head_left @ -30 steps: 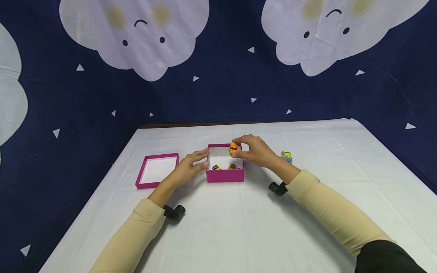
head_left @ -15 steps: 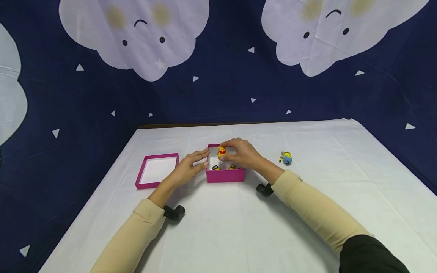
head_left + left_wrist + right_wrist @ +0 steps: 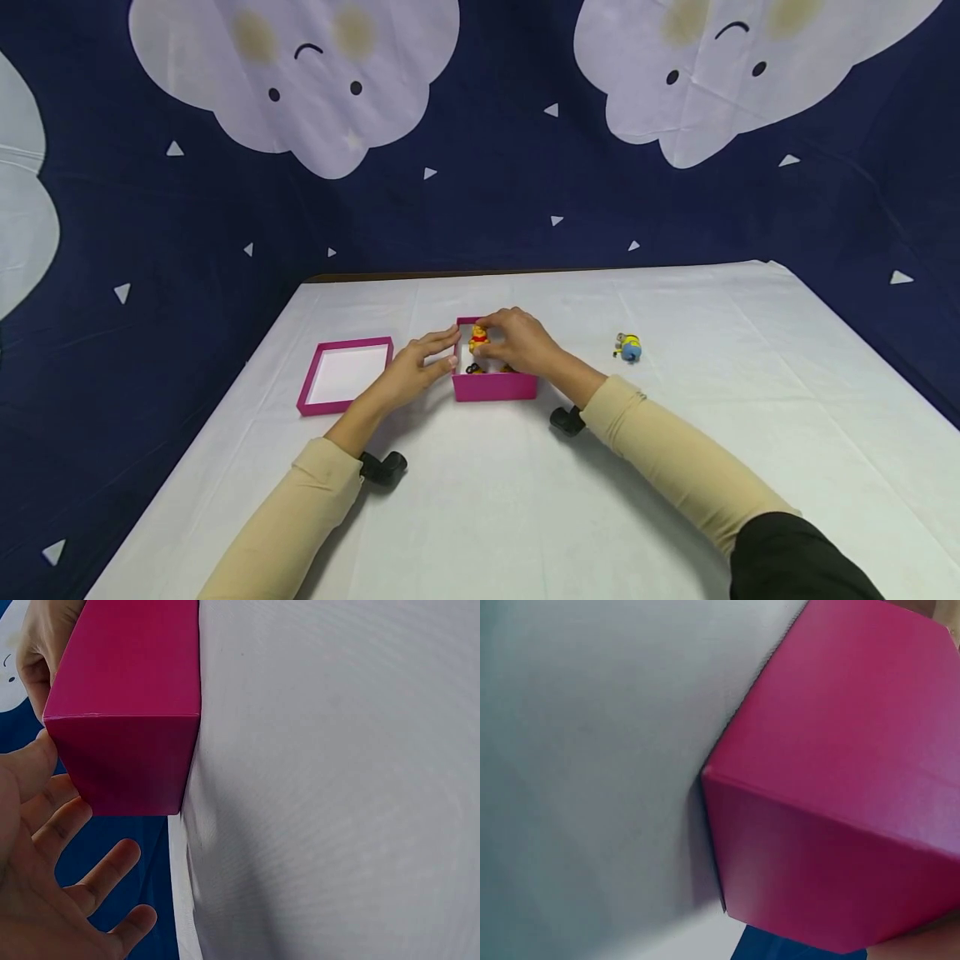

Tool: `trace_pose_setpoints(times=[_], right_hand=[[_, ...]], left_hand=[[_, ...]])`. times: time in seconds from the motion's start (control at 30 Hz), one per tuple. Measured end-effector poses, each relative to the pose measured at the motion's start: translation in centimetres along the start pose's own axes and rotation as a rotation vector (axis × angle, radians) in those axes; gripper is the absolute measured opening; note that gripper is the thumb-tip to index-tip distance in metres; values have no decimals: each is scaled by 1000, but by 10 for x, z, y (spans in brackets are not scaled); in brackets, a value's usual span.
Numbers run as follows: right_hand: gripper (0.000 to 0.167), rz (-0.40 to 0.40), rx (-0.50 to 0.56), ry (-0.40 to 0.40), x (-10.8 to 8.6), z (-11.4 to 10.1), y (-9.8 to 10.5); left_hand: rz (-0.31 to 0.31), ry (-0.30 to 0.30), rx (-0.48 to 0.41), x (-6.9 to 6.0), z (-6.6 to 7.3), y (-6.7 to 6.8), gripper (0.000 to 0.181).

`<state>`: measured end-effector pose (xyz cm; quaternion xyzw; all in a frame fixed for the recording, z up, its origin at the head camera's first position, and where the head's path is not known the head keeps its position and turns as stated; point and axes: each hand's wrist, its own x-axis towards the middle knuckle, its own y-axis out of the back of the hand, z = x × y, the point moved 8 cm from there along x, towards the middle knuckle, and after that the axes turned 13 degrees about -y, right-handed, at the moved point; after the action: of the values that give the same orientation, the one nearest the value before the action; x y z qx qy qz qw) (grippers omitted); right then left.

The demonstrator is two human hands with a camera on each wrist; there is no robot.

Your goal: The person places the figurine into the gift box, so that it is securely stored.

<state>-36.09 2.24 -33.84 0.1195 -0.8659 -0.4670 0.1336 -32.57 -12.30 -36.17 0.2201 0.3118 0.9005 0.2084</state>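
I see a yellow-and-red bear point(image 3: 477, 339) upright at the left edge of an open magenta box point(image 3: 495, 387), toward the table's point(image 3: 480, 500) far edge.

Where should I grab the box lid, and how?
Try pinching the pink box lid by its left rim, coming from the left: it lies hollow side up with that edge raised, and the left hand and wrist cover its near right corner.

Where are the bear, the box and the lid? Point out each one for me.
Bear point(image 3: 478, 339): head view, on its red middle.
Box point(image 3: 495, 387): head view, on its pink front wall.
Lid point(image 3: 348, 374): head view, on its white inside.
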Motion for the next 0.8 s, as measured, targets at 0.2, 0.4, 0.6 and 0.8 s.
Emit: trace_pose_setpoints(times=[0.2,0.4,0.6,0.8], right_hand=[[49,-7,-38,-21,2,1,-4],[49,-18,-77,-51,5,-1,-7],[46,-15,-139,-104,8,-2,-10],[44,-27,-186,-152,9,-5,-12]], left_hand=[[-2,1,-3,-1,1,0,50],[2,-22,-9,-1,3,0,50],[-1,-16,-17,-1,3,-1,50],[-2,-13,-4,-1,3,-1,50]])
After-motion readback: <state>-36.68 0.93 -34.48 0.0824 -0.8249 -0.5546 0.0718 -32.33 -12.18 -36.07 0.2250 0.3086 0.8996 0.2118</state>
